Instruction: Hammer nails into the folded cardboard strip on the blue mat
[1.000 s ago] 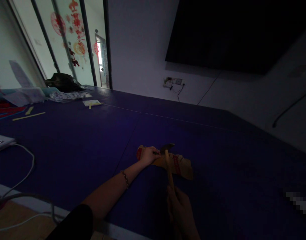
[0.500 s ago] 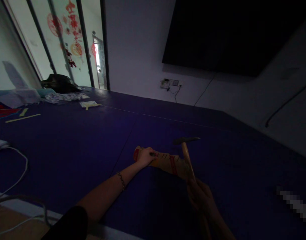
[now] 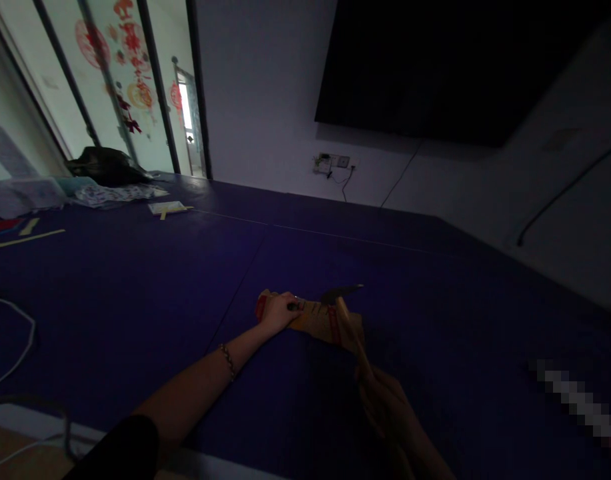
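A brown packet with red bands lies flattened on the dark blue tabletop. My left hand grips its left part, thumb and fingers curled; a dark spot shows between them that I cannot make out. In my right hand is a hammer, held by its wooden handle. The dark hammer head lies near the packet's upper edge, right of my left hand. Whether the head touches the packet, I cannot tell in the dim light.
White cables run along the left edge. Farther back lie yellow strips, a small white tray, printed sheets and a black bag. A large dark screen hangs on the wall; a blurred pale strip is at right.
The hammer head has come down and left toward the packet. My left hand keeps its place on the packet. The whole view has shifted slightly.
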`<action>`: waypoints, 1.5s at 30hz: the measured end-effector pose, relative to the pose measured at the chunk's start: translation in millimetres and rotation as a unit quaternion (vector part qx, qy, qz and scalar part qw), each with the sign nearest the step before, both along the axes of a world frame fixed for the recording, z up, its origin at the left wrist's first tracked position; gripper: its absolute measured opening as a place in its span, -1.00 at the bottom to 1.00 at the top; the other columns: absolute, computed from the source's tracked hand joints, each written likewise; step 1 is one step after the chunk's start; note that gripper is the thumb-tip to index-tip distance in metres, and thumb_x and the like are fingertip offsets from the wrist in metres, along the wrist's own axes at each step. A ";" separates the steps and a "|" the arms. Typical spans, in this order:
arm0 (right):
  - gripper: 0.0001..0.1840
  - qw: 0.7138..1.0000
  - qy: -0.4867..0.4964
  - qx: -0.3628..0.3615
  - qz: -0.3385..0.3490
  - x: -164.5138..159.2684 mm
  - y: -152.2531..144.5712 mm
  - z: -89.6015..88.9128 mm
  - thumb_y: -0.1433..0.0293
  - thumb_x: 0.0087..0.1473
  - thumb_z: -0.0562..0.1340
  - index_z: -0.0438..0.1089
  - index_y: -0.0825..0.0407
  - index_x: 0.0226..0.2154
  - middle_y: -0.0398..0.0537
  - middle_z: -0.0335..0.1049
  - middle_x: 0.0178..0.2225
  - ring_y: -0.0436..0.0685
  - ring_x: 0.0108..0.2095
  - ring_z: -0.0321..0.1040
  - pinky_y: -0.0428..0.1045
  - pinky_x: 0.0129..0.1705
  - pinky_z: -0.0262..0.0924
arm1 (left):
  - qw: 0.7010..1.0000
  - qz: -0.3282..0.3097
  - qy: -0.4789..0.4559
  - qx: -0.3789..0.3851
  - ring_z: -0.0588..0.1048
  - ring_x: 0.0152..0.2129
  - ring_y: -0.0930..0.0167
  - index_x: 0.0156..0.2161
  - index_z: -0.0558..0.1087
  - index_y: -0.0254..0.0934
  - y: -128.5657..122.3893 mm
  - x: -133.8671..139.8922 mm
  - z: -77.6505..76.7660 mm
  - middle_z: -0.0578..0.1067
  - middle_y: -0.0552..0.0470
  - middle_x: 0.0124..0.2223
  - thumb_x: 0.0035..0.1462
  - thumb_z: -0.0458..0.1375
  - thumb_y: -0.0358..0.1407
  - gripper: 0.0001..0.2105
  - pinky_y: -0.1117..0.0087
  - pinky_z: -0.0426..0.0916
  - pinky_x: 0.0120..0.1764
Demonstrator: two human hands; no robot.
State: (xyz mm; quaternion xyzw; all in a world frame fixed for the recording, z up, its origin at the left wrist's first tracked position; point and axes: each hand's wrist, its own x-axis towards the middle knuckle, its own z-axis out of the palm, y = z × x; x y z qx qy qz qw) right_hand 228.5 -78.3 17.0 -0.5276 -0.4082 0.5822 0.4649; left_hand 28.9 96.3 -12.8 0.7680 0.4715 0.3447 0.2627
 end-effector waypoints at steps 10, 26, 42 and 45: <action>-0.57 0.999 -0.029 -0.012 0.000 -0.4 1.9 -1.7 0.04 -0.15 0.16 0.20 0.07 -0.40 -0.32 0.07 -0.74 -0.16 -0.78 -0.02 -0.21 -0.79 -0.11 | 1.000 0.008 -0.014 0.005 0.42 -0.40 0.46 -0.48 0.45 -0.30 -4.9 0.7 4.8 0.46 0.09 -0.38 -0.16 0.22 -0.39 -0.95 0.45 0.28 -0.27; -0.56 0.999 -0.041 -0.005 0.003 -0.9 -0.5 -0.1 0.01 -0.16 0.15 0.20 0.05 -0.41 -0.33 0.05 -0.76 -0.15 -0.81 -0.08 -0.19 -0.82 -0.16 | 1.000 0.003 -0.011 -0.003 0.42 -0.39 0.46 -0.47 0.46 -0.30 -6.2 0.5 7.3 0.46 0.09 -0.37 -0.15 0.21 -0.42 -0.95 0.46 0.27 -0.28; -0.56 0.871 -0.460 0.052 -0.167 59.4 31.3 18.8 0.08 -0.11 0.09 0.38 0.11 -0.38 -0.11 0.32 -0.63 0.07 -0.58 0.27 -0.07 -0.56 0.10 | 0.999 0.033 -0.030 -0.024 0.44 -0.26 0.38 -0.13 0.40 -0.25 -7.8 0.2 3.0 0.49 0.02 -0.23 -0.14 0.21 -0.39 -0.64 0.39 0.29 -0.17; -0.54 0.785 -0.601 0.003 -0.147 78.6 48.7 20.3 0.12 -0.04 0.02 0.42 0.13 -0.37 0.01 0.42 -0.54 0.14 -0.48 0.35 -0.06 -0.48 0.12 | 0.999 0.031 -0.030 -0.022 0.43 -0.24 0.38 -0.13 0.40 -0.25 -7.2 0.2 2.9 0.49 0.03 -0.21 -0.16 0.21 -0.40 -0.63 0.39 0.28 -0.15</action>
